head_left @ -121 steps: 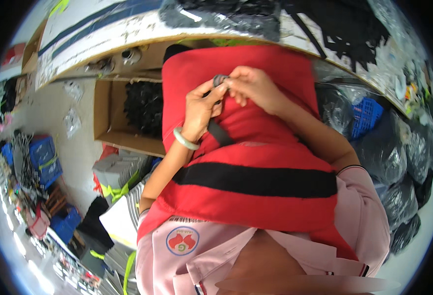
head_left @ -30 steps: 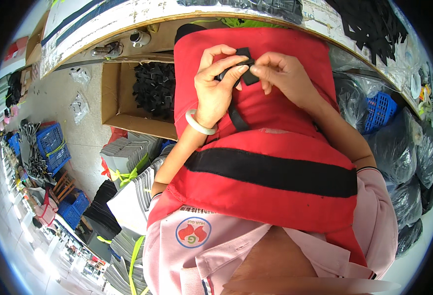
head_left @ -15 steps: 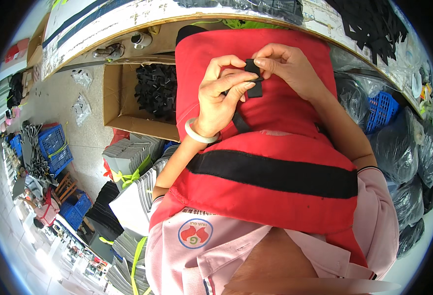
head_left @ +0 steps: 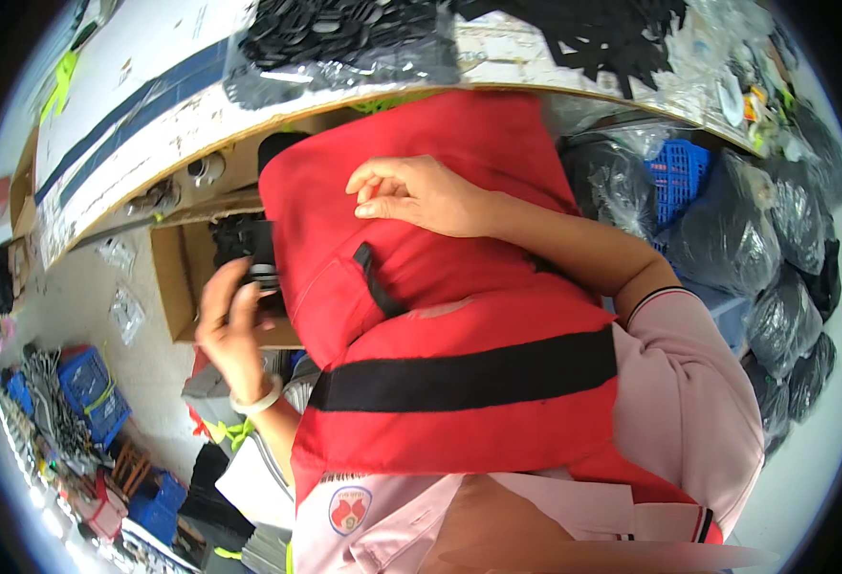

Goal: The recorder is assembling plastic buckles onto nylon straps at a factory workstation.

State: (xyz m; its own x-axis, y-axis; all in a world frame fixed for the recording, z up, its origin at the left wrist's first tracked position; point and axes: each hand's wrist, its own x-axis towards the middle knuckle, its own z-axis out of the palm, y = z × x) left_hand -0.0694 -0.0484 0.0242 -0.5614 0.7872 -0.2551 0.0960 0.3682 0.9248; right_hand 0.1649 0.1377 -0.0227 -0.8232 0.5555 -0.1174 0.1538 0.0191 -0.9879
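My left hand [head_left: 231,330], with a pale bangle [head_left: 260,396] on its wrist, is over the near side of a cardboard box [head_left: 174,282]. Its fingers are spread and smeared a little by motion. Just right of the fingertips is a black strap piece [head_left: 263,247] with light bands below it, at the box opening; whether it touches the fingers is unclear. My right hand [head_left: 423,196] hovers above the red apron [head_left: 478,277] on my lap, loosely curled, thumb slightly off the fingers, nothing visible in it. Black pieces in the box are partly hidden by the apron.
A worn tabletop [head_left: 167,67] crosses the far side, bearing a clear bag of black plastic parts [head_left: 344,38] and a heap of black straps [head_left: 612,38]. To the right are filled plastic bags [head_left: 727,225] and a blue crate [head_left: 679,177]. Stacked grey sheets [head_left: 253,483] stand left.
Both hands have parted from the black strap piece they held together over the apron. My left hand moved left to the box; the right drew slightly left and lower. The view shifted too.
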